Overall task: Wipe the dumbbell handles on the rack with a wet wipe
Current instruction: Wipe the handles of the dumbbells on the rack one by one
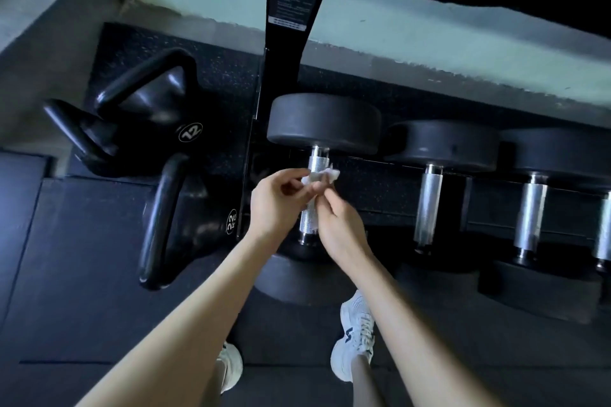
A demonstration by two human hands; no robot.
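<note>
Both hands, the left hand (276,200) and right hand (337,221), pinch the limp, light wet wipe (322,176) over the leftmost dumbbell's knurled handle (309,208) on the rack; likely best wrapped mid-handle.

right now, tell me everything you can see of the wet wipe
The wet wipe is a small white sheet, thin and soft-looking, crumpled into a loose bunch with one ragged corner sticking out to the right. The fingers of the left hand and the right hand pinch it from either side. It sits across the upper part of the leftmost dumbbell handle, which is knurled metal. Whether it presses on the metal is unclear.
</note>
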